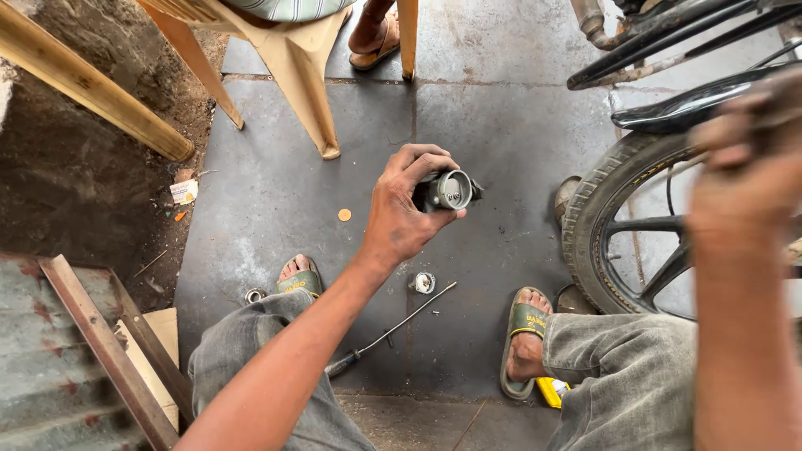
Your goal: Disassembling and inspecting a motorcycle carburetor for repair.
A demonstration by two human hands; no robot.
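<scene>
Metal cylinder [451,190] gripped by left hand [401,217].

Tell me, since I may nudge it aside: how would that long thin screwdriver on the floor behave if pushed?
The screwdriver looks stiff, its shaft thin and straight. Its round handle and shaft would probably roll or pivot on the smooth floor. It seems light for its length.

Soft, even daylight, faint shadows, sharp centre, motion-blurred right hand [748,167] at the wide-angle edge.

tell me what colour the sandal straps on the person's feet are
Olive green sandal straps, clearest in the head view.
</scene>
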